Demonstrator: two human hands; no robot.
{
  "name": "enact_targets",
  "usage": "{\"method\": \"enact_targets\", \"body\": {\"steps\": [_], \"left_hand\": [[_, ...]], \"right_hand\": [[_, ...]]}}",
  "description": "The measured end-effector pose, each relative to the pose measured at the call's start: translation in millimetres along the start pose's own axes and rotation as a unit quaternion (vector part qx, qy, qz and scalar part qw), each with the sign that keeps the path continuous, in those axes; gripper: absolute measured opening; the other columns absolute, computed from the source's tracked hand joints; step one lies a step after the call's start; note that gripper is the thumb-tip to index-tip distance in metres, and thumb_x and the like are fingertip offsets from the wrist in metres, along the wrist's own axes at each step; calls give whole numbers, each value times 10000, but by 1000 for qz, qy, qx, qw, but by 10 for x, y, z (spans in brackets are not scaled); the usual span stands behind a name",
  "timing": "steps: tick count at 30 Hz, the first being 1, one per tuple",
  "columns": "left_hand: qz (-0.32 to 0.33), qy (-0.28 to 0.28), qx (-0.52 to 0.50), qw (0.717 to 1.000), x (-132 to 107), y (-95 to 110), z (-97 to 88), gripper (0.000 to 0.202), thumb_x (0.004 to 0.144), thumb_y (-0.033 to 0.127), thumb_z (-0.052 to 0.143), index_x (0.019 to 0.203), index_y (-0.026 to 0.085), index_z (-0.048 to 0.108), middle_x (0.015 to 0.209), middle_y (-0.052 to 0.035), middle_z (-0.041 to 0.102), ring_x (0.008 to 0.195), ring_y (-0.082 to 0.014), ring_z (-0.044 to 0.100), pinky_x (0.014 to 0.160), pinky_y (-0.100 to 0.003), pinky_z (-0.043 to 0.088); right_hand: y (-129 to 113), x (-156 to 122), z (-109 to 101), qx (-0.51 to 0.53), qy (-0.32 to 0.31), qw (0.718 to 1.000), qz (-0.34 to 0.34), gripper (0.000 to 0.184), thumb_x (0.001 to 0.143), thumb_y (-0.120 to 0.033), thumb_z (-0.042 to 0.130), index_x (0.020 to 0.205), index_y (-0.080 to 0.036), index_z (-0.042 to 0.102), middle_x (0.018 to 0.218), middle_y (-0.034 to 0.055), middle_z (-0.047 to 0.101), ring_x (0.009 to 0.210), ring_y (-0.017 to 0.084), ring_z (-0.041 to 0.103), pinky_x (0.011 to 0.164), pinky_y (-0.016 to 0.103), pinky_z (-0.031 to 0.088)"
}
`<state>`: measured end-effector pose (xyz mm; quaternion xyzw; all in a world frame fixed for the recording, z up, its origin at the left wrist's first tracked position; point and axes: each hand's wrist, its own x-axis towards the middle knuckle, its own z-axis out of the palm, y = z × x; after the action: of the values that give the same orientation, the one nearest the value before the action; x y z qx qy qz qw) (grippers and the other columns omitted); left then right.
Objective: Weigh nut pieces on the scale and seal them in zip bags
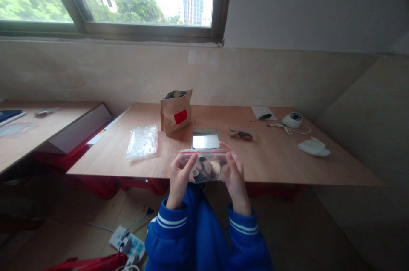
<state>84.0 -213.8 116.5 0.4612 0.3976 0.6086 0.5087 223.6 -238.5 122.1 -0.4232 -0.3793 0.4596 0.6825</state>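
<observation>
Between my two hands is a clear zip bag [209, 168] with a red seal strip along its top. Dark and pale brown dried pieces show through the plastic. My left hand [181, 173] grips its left end, thumb on the near face. At the right end, my right hand [234, 173] pinches the bag in the same way. Just beyond the bag lies a small flat scale with a shiny metal plate [206, 139]. A brown paper pouch [171, 117] with a red label stands open at the top, behind and to the left.
A stack of clear plastic bags [142, 142] lies left on the table [277, 164]. Right of the scale is another filled zip bag [241, 134]. Farther right are a screwdriver [265, 116], a white dome camera [292, 120] with cables and a crumpled white item [313, 147]. A power strip [128, 243] is on the floor.
</observation>
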Motion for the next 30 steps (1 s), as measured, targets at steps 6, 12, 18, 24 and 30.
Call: {"method": "enact_targets", "body": {"steps": [6,12,18,24,30], "left_hand": [[6,-2,25,1000,-2,15,-31,208,765,362,708,815,160,704,764,-31,720,718,-175,670,676,-277,523],[15,9,41,999,9,-1,-68,206,745,356,727,817,163,708,762,-23,717,714,-163,660,674,-266,512],[26,18,69,997,-4,-21,-87,199,755,352,719,815,162,710,743,-15,712,701,-160,651,679,-267,504],[-13,-11,27,999,15,15,-59,220,740,373,726,814,166,728,807,-41,743,784,-189,683,751,-291,520],[-33,-46,30,998,36,39,-50,219,725,361,739,815,161,748,802,-57,751,782,-203,695,750,-290,526]], "right_hand": [[92,27,-40,-2,16,999,52,284,713,-419,748,845,-169,718,790,58,748,692,191,691,646,291,548],[116,37,-129,-56,-25,997,37,282,721,-402,752,882,-171,744,861,70,763,804,223,709,718,317,563],[78,2,-83,-92,5,996,-3,190,731,-372,742,805,-197,750,727,24,747,678,201,701,626,286,558],[57,-2,-23,-92,47,995,-5,216,724,-396,743,782,-188,728,714,42,745,633,206,697,561,278,547],[76,19,-27,-87,9,996,-8,249,737,-413,735,829,-182,729,778,58,753,701,210,705,618,285,556]]}}
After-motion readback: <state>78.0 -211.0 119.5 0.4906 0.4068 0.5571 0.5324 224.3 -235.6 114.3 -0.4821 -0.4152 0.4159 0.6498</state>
